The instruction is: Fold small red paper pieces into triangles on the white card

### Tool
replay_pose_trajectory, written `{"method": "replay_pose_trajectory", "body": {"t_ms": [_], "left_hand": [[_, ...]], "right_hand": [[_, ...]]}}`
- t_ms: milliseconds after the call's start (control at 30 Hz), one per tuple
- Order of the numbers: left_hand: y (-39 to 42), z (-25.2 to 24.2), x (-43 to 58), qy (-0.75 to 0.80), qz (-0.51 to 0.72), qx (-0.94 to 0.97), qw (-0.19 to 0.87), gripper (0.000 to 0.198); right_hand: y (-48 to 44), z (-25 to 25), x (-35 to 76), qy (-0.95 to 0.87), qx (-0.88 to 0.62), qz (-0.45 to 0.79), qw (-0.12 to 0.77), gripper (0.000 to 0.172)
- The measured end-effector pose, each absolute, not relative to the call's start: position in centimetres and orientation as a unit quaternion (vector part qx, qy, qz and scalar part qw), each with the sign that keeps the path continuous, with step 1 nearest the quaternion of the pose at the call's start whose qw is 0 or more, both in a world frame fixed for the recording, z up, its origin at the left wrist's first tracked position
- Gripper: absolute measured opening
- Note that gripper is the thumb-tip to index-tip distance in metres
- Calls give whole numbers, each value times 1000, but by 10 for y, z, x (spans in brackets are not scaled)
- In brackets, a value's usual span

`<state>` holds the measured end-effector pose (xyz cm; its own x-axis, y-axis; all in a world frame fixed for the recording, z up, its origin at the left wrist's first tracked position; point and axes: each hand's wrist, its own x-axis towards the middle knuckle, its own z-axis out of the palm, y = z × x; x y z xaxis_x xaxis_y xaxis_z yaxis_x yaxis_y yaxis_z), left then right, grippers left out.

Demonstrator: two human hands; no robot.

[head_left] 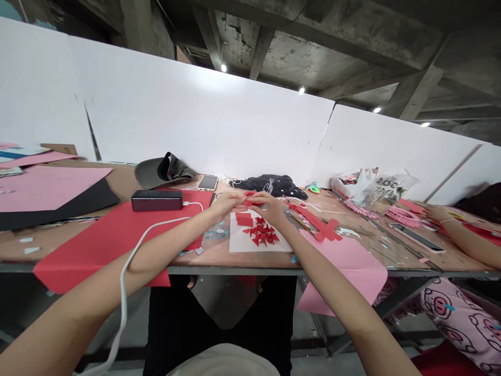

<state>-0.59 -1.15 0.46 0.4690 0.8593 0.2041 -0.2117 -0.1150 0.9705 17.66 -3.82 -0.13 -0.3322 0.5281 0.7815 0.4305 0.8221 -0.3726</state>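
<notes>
Small red paper piece largely hidden between the fingertips of the left hand and right hand; its shape cannot be told. Overlapping red paper triangles too small to count (their edges merge). Print on the plastic bag illegible. Co-worker's forearm cut off by the right edge.

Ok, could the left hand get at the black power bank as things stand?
Probably yes: the left hand sits near the power bank, with only a flat red paper sheet between them.
</notes>
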Motion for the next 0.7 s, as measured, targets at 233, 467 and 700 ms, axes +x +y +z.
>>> {"method": "replay_pose_trajectory", "body": {"t_ms": [233, 467, 700], "left_hand": [[-5, 2, -6, 239, 437, 648, 576, 36], [-5, -2, 0, 219, 443, 749, 441, 53], [-2, -6, 1, 260, 420, 762, 419, 25]], "right_hand": [[-35, -2, 177, -789, -316, 109, 516, 19], [-28, -7, 179, -757, -370, 196, 502, 17], [-27, -7, 181, -732, -383, 212, 522, 19]]}}
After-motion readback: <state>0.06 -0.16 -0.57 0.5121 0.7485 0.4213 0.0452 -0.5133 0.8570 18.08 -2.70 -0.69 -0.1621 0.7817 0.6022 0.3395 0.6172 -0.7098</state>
